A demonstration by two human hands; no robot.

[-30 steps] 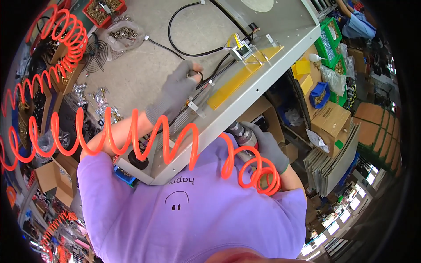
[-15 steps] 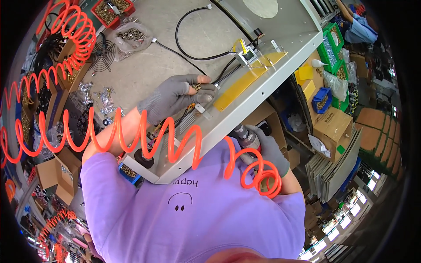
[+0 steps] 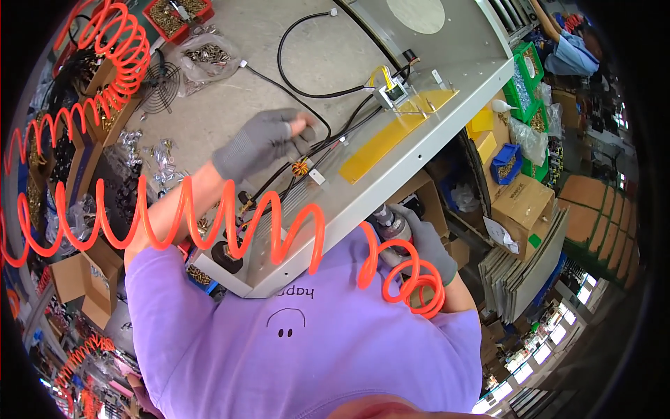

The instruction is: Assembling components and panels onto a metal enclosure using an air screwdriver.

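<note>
My left hand [image 3: 269, 143], in a grey glove with thumb and fingertip bare, is over the inside of a grey sheet-metal housing [image 3: 447, 115]. Its fingers are curled and slightly blurred; whatever they hold is hidden. Close by lie black cables [image 3: 328, 143] and a small copper-wound ring coil [image 3: 300, 168]. Further along the housing are a yellow film strip [image 3: 377, 143] and a small transformer [image 3: 392, 93] with yellow wires. My right hand [image 3: 427, 241], also gloved, grips an air screwdriver [image 3: 392, 227] beside the housing's near edge. A coiled orange-red hose [image 3: 422, 293] hangs at the tool.
A second stretch of coiled hose [image 3: 164, 237] crosses before my left forearm. A bag of screws [image 3: 209, 56], a red bin [image 3: 183, 15] and a round wire fan guard [image 3: 162, 87] lie at the back left. On the right are green bins [image 3: 520, 94], a blue bin [image 3: 506, 164] and a cardboard box [image 3: 523, 199].
My left hand has drawn back up and left from the cables, uncovering the ring coil. Brass-coloured small parts seen in its fingers before are hidden now. My right hand stays on the screwdriver.
</note>
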